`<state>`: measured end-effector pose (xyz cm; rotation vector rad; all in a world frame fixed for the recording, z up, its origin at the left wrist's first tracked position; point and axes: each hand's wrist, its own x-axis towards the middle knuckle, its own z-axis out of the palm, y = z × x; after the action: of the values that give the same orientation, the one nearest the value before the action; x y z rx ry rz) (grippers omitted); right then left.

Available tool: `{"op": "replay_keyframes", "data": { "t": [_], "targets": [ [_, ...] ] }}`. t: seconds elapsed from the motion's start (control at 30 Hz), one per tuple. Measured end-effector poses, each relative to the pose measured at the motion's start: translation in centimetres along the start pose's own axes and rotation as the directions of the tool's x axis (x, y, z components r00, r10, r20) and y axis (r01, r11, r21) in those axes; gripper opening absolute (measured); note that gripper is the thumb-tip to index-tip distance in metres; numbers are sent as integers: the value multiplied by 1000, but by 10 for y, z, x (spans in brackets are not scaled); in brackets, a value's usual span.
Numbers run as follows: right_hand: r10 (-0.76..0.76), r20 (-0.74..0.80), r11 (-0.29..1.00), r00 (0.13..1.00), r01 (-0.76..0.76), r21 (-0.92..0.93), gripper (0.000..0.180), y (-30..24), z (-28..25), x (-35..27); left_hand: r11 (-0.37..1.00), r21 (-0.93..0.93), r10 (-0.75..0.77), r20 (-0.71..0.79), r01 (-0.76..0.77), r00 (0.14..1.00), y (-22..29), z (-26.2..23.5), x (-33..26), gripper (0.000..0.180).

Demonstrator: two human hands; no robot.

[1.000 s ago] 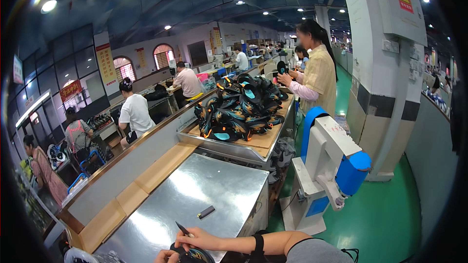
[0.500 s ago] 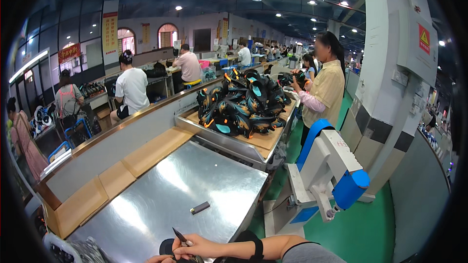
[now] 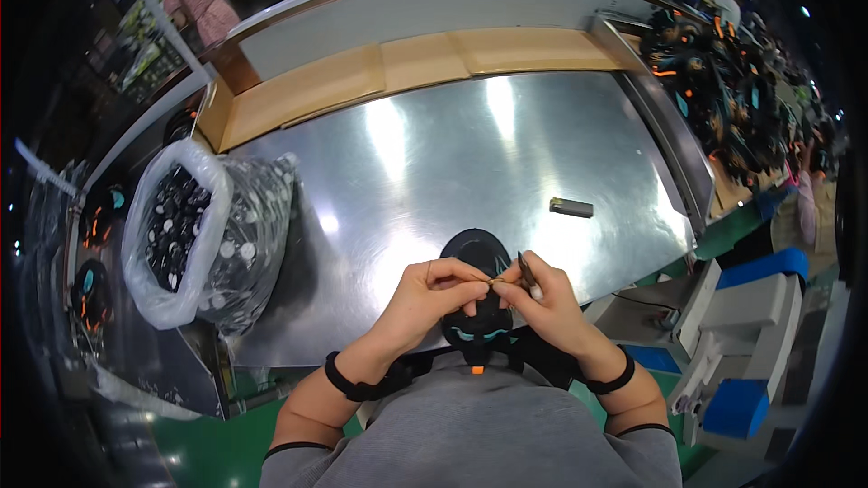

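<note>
A black shoe with teal trim and a small orange tab sits in front of me at the near edge of the metal table. Above it, my left hand pinches with thumb and forefinger, its tips meeting those of my right hand. What lies between the tips is too small to make out. A slim, dark pointed tool is held among the fingers of my right hand, point upward. Beyond that hand a small dark oblong block rests on the tabletop.
To the left stands a clear plastic bag filled with black and some white small round parts. Cardboard strips line the table's far edge. At right are a heap of black shoes and a white-and-blue machine.
My view has swung downward and left, bringing both hands, the shoe and the bag into sight. The pointed tool stays in my right hand; the block remains on the table.
</note>
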<state>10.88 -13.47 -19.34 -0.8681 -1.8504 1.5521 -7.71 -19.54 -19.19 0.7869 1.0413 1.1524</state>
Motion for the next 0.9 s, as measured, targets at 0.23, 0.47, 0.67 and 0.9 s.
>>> {"op": "replay_keyframes", "data": {
  "t": [0.23,0.47,0.67,0.9],
  "targets": [
    [-393,141,453,909,325,-830,27,-17,-12,-3,985,-154,-72,30,76,997,-3,-11,-3,9],
    [-139,154,904,978,189,-382,29,-26,-13,-4,996,1,-89,81,90,993,-15,-10,4,9],
    [-256,153,380,955,245,-892,29,-19,-16,-14,988,-63,-134,124,143,983,-12,-10,5,7],
    [-85,113,816,990,134,-563,44,-9,-20,-13,949,312,38,46,-51,998,-17,4,0,7]
  ]
}}
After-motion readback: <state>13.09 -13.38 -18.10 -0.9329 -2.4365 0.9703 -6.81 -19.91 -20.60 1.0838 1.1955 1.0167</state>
